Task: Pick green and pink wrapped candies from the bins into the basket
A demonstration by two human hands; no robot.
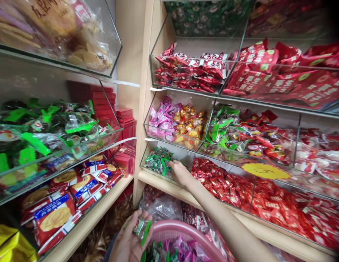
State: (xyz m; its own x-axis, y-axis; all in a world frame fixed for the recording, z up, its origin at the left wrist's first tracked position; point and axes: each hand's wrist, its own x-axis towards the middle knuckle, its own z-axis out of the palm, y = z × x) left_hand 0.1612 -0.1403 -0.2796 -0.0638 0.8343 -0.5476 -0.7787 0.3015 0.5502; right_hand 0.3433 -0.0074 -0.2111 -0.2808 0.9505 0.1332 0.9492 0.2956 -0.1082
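My left hand (133,236), palm up with the fingers curled, holds green-and-clear wrapped candies (142,230) above the rim of a pink basket (182,226). Inside the basket lie pink-purple wrapped candies (182,249) and some green ones. My right arm stretches forward to a low clear bin on the shelf. There my right hand (181,173) is at the right side of a pile of small green wrapped candies (159,160). Its fingertips point into the bin, partly hidden, and whether they grip a candy cannot be made out.
Red wrapped candies (221,182) fill the bins to the right, below a yellow price tag (266,171). Above the green pile is a bin of yellow candies (189,127). Wrapped biscuits (56,214) lie on the left shelf. A wooden post (143,91) stands between the shelves.
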